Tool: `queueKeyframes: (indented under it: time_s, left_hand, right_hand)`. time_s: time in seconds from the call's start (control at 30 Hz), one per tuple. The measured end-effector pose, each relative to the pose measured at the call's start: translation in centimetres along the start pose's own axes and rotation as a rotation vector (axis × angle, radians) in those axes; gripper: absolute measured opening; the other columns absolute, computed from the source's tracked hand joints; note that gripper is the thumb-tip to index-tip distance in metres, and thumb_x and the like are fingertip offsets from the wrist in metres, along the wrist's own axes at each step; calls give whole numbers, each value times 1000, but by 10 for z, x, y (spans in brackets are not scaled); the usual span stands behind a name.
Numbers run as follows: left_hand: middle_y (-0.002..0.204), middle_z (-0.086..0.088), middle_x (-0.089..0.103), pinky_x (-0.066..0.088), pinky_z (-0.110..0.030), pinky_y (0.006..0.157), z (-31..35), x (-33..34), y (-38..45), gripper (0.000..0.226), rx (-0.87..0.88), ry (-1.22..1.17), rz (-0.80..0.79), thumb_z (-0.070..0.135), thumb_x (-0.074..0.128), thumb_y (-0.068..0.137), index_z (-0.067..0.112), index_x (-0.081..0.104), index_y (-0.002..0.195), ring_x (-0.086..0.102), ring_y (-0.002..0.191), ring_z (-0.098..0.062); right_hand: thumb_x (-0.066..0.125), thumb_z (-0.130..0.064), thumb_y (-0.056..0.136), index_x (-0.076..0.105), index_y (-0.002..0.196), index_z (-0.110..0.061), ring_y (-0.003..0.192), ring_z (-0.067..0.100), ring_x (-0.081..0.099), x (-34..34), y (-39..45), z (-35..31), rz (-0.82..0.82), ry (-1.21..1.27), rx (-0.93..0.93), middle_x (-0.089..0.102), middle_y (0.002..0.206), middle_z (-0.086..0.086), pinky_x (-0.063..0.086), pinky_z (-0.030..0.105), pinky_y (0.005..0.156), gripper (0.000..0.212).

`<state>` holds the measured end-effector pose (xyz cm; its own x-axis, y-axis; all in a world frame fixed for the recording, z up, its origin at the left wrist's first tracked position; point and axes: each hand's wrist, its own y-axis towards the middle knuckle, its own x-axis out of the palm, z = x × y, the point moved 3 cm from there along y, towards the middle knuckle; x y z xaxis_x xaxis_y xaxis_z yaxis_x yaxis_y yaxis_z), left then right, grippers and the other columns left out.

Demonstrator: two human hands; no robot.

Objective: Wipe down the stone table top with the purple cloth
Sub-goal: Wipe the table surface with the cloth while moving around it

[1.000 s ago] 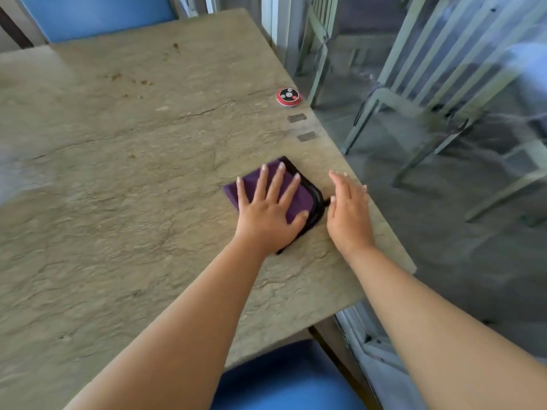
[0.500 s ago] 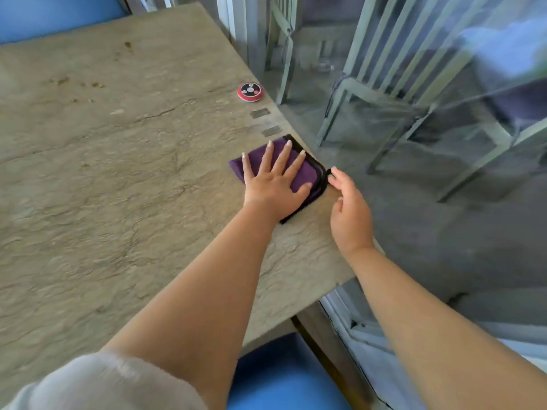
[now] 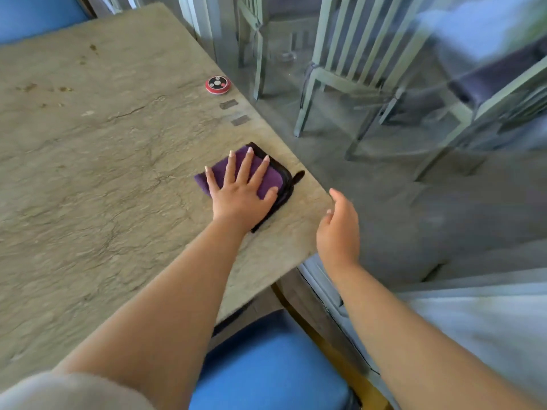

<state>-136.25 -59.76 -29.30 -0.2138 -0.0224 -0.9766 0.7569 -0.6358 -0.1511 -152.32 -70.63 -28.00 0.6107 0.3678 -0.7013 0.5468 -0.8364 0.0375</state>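
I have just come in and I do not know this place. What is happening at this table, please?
A person is wiping a stone table top with a folded purple cloth. The left hand lies flat on the cloth with spread fingers, near the table's right edge. The right hand is open and hovers just off that edge, holding nothing. Brown crumbs lie at the far left, and a small red round device sits farther along the edge.
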Motion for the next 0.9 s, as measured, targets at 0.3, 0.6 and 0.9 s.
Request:
queueKeyframes:
  time_s: [0.3,0.6,0.9]
  left_hand:
    - [162,14,2,-7,-64,113,71,20,-59,59,435,74,48,65,18,93,48,7,149,-5,150,-20]
    - [161,16,-2,1,-61,116,-52,11,-152,61,453,120,-28,67,21,93,50,2,149,-7,149,-15]
    - [161,11,-11,-9,-65,113,-53,13,-168,62,41,62,35,66,15,93,47,-3,149,-14,149,-21]
  right_hand:
    - [36,-20,101,50,134,-10,132,19,42,-24,-12,12,-71,111,71,50,139,7,29,25,106,37]
    - [38,-14,99,30,148,-18,148,26,2,11,-42,-7,-363,-356,-361,16,160,2,9,51,119,50]
    - [39,-26,98,20,149,-9,147,29,0,27,-32,-49,-533,-660,-437,8,159,12,14,45,119,57]
